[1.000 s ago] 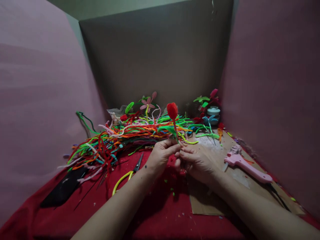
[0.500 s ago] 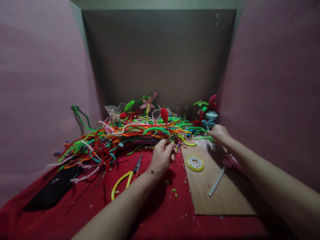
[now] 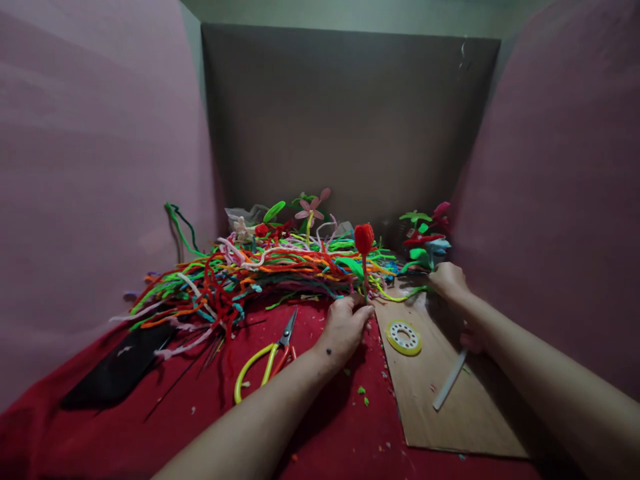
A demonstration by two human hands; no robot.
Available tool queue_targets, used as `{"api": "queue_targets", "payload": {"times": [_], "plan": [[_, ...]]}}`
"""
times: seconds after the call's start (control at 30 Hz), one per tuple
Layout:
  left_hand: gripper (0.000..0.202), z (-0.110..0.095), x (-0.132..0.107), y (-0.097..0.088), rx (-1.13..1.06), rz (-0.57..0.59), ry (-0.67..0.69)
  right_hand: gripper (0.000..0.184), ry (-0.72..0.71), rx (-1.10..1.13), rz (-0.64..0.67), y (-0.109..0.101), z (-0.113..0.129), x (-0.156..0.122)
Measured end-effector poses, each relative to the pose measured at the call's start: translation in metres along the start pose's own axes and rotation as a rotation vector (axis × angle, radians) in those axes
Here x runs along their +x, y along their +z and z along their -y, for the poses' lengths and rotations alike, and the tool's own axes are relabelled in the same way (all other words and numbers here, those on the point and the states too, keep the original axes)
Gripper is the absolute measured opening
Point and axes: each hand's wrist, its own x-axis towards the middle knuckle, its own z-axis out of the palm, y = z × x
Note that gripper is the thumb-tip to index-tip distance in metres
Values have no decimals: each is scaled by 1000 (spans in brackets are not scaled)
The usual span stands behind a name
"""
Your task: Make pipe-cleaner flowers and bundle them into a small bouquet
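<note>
My left hand [image 3: 346, 327] is closed, pinching the thin stem of a red pipe-cleaner flower [image 3: 364, 239] that stands upright above the fingers. A green leaf [image 3: 351, 267] shows beside that stem. Farther right, over the back of the brown board [image 3: 450, 423], my right hand [image 3: 449, 279] is closed around the stem of a light blue pipe-cleaner flower [image 3: 439, 247]. Its fingertips are partly hidden. Behind my left hand lies a big heap of coloured pipe cleaners [image 3: 280, 260].
Scissors [image 3: 270, 353] with yellow and red handles lie on the red cloth [image 3: 200, 440]. A roll of tape [image 3: 404, 338] and a whitish glue stick [image 3: 450, 380] are on the board. A black flat piece [image 3: 115, 370] lies left. Pink walls [image 3: 100, 167] flank both sides.
The view has shifted slightly. My left hand has moved the red flower a little to the right and turned it, so its green leaf shows. The blue flower has tilted in my right hand.
</note>
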Motion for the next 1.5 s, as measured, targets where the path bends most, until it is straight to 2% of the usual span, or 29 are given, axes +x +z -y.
{"api": "queue_targets", "payload": {"times": [0.13, 0.23, 0.37, 0.43, 0.53, 0.63, 0.73, 0.87, 1.2, 1.43, 1.5], "plan": [[15, -5, -2, 2, -55, 48, -44, 16, -54, 198, -46, -16, 3, -17], [21, -12, -5, 3, -121, 67, -55, 22, -118, 420, -29, -23, 12, -40], [25, -19, -6, 3, -207, 40, 17, 28, -213, 727, 48, -21, 35, -77], [22, -21, -6, 3, -230, 24, 53, 20, -276, 1103, 171, -18, 48, -91], [16, -23, -6, 3, -202, -3, 58, 16, -265, 1363, 302, -13, 64, -104], [11, -21, -6, 3, -127, -7, 62, 11, -269, 1409, 361, -9, 72, -115], [9, -16, -4, 3, -118, -8, 54, 14, -307, 1359, 365, -7, 73, -126], [13, -11, -3, 1, -109, -26, 47, 8, -317, 1324, 370, -2, 69, -135], [25, -20, -7, 1, -78, -41, 12, 12, -308, 1480, 459, -6, 68, -135], [29, -23, -9, 4, -70, -14, -16, 7, -306, 1453, 418, 9, 60, -135], [28, -25, -10, 3, -63, -18, 4, 8, -303, 1423, 451, 11, 58, -134]]}}
